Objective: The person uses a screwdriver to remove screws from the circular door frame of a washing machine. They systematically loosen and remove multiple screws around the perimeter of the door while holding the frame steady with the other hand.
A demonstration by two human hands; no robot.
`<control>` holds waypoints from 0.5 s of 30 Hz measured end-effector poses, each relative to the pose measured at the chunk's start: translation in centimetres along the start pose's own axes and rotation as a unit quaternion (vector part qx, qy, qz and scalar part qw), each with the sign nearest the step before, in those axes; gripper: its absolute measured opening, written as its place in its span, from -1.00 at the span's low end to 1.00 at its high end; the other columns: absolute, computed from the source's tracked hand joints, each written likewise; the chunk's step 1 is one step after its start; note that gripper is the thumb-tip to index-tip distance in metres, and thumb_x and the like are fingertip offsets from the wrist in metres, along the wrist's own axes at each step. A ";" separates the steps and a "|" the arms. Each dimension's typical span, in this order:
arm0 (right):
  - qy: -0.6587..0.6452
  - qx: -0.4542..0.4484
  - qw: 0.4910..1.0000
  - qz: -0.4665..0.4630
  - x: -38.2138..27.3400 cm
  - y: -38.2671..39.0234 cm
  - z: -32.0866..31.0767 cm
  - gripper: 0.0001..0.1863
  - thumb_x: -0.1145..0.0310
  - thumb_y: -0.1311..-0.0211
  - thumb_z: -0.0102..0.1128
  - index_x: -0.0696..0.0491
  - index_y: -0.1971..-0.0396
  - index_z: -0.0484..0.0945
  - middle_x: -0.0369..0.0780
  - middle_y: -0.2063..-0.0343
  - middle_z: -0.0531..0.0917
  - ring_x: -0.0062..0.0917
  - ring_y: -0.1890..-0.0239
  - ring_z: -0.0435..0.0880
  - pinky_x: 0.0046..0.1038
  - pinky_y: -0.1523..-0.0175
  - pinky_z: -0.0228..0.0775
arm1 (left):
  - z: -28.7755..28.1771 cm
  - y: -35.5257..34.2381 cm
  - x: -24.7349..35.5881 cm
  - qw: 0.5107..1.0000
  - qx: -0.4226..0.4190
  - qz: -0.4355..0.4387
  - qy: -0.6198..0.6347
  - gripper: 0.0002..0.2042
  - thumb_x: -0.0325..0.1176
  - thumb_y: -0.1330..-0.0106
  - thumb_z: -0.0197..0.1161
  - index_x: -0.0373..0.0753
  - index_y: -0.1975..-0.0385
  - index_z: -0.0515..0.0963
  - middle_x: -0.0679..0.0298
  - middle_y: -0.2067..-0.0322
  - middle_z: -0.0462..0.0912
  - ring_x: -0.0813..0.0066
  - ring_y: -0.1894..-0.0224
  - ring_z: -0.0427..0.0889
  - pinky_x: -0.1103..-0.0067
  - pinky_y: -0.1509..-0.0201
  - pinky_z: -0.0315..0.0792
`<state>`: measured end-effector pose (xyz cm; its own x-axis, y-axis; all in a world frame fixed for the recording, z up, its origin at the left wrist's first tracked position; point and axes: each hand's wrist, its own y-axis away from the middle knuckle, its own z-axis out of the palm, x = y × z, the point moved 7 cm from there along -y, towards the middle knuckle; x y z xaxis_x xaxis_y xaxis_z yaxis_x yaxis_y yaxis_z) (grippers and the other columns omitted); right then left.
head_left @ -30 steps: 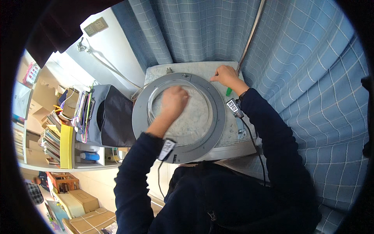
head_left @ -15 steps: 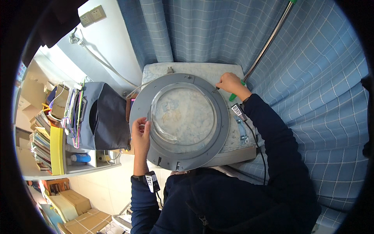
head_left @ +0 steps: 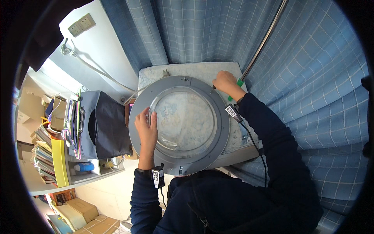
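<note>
A round grey washer door (head_left: 179, 124) with a clear domed window lies flat on a pale speckled table (head_left: 194, 70), its face turned up toward the camera; being round, it shows no long axis. The left hand (head_left: 147, 130) rests at its 9 o'clock rim, fingers spread flat and pointing toward 12, gripping nothing. The right hand (head_left: 225, 83) sits at about 1 o'clock on the rim, curled around a green-handled tool (head_left: 236, 87) whose handle slants toward 2 o'clock.
</note>
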<state>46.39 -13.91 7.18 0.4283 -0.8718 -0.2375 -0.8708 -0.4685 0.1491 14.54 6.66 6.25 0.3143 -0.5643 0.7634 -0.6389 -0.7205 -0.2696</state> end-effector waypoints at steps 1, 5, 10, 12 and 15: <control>0.000 0.004 1.000 0.006 0.0 0.0 -0.2 -0.63 0.15 -0.05 0.24 0.22 0.39 0.65 0.05 0.32 0.67 -0.04 0.19 0.65 -0.13 0.12 0.50 | 0.1 0.1 0.3 1.000 0.009 0.010 -0.010 -0.64 -0.20 -0.36 0.17 -0.29 -0.04 0.47 0.05 0.11 0.45 0.21 0.07 0.39 0.43 -0.03 0.32; 0.003 -0.009 1.000 0.004 0.0 0.3 -0.4 -0.62 0.14 -0.07 0.25 0.22 0.38 0.65 0.04 0.31 0.67 -0.05 0.19 0.65 -0.13 0.11 0.50 | 0.3 0.5 1.0 0.997 0.036 0.044 -0.042 -0.66 -0.24 -0.37 0.15 -0.31 -0.04 0.45 0.04 0.06 0.46 0.15 0.01 0.38 0.41 -0.06 0.31; 0.004 -0.029 0.999 0.012 0.2 0.7 -0.3 -0.68 0.24 -0.04 0.20 0.18 0.30 0.67 0.03 0.22 0.67 -0.08 0.12 0.65 -0.16 0.04 0.49 | 0.3 0.6 0.6 0.999 0.024 0.029 -0.013 -0.67 -0.27 -0.37 0.15 -0.28 -0.06 0.44 0.08 0.03 0.45 0.17 -0.01 0.37 0.41 -0.07 0.31; 0.003 -0.034 0.999 0.017 0.2 0.8 -0.2 -0.67 0.24 -0.04 0.20 0.18 0.29 0.66 0.04 0.20 0.66 -0.08 0.11 0.65 -0.16 0.03 0.49 | 0.4 0.5 0.5 0.999 0.023 0.026 -0.013 -0.67 -0.28 -0.37 0.15 -0.27 -0.06 0.44 0.09 0.02 0.44 0.19 -0.01 0.36 0.41 -0.07 0.31; 0.002 -0.032 0.999 0.013 0.2 0.7 -0.1 -0.66 0.24 -0.04 0.20 0.18 0.27 0.66 0.04 0.18 0.66 -0.08 0.09 0.64 -0.15 0.02 0.49 | 0.5 0.5 0.3 0.999 0.020 0.017 -0.018 -0.67 -0.29 -0.36 0.16 -0.27 -0.06 0.45 0.10 0.02 0.44 0.20 -0.01 0.36 0.42 -0.07 0.31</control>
<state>45.86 -14.46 7.34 0.4066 -0.8847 -0.2279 -0.8650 -0.4530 0.2156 14.61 5.94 6.02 0.3175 -0.6029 0.7319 -0.6210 -0.7155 -0.3200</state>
